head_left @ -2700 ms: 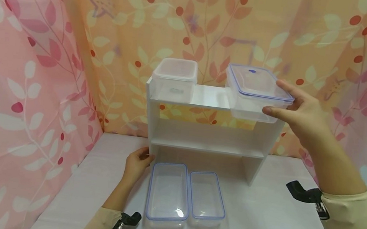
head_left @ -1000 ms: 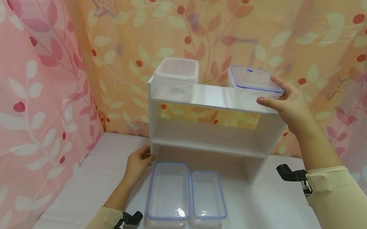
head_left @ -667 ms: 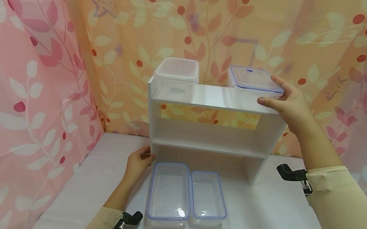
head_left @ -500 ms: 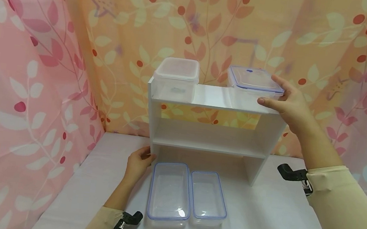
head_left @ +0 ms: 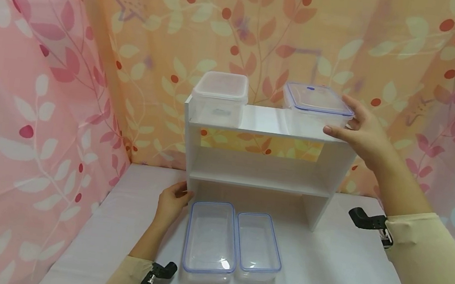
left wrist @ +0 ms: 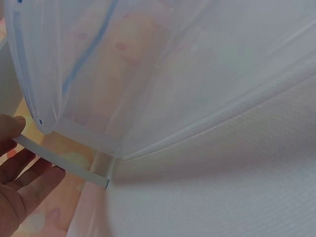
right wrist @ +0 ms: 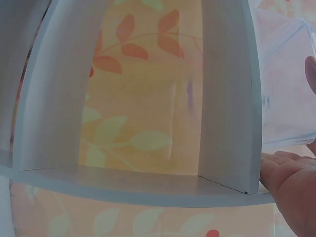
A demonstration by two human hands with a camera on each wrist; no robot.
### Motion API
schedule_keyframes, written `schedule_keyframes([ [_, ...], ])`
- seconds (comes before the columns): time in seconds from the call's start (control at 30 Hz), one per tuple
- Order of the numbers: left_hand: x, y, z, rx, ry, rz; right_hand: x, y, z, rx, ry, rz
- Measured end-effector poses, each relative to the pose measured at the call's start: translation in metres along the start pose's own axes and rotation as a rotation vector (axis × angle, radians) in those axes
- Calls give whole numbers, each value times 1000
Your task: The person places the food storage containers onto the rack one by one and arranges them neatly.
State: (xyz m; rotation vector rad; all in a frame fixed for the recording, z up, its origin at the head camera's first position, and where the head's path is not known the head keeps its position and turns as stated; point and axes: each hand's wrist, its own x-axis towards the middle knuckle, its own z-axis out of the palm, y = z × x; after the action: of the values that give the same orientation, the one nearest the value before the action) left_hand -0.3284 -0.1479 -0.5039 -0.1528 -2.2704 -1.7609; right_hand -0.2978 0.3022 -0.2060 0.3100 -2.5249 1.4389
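A clear food container with a blue-edged lid (head_left: 317, 99) stands on the right end of the white shelf unit's top board (head_left: 262, 119). My right hand (head_left: 364, 131) is at its right end, thumb in front and fingers spread behind, loosely around the corner. In the right wrist view the container (right wrist: 289, 84) shows beside the hand (right wrist: 291, 182). My left hand (head_left: 171, 202) holds the front edge of the shelf unit's left side panel low down. In the left wrist view, thumb and fingers of that hand (left wrist: 22, 173) lie on either side of the panel edge (left wrist: 64, 163).
A container with a frosted lid (head_left: 220, 98) stands on the top board's left end. Two blue-rimmed containers, a larger one (head_left: 211, 238) and a narrower one (head_left: 258, 243), lie side by side on the white-covered table (head_left: 334, 281). Patterned curtains (head_left: 174, 24) hang behind and at the sides.
The blue-lidded container came down and back onto the top board, held in my right hand. Since half a second ago, that hand has loosened and slid slightly right. My left hand stays put.
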Motion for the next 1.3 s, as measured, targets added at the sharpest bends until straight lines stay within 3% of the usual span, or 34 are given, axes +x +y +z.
schedule_keyframes([
  [0.13, 0, 1, -1, 8, -5, 3, -9, -2, 1, 35, 17, -19],
  [0.4, 1, -1, -3, 1, -9, 6, -28, -8, 8, -30, 80, -72],
  [0.7, 0, 0, -1, 11, -11, 5, -48, 0, 18, -13, 231, -177],
  [0.97, 1, 1, -1, 15, -17, 3, -62, 3, 26, 12, 340, -206],
  [1.3, 1, 0, -3, 16, -16, 9, -84, 4, 42, 60, 403, -366],
])
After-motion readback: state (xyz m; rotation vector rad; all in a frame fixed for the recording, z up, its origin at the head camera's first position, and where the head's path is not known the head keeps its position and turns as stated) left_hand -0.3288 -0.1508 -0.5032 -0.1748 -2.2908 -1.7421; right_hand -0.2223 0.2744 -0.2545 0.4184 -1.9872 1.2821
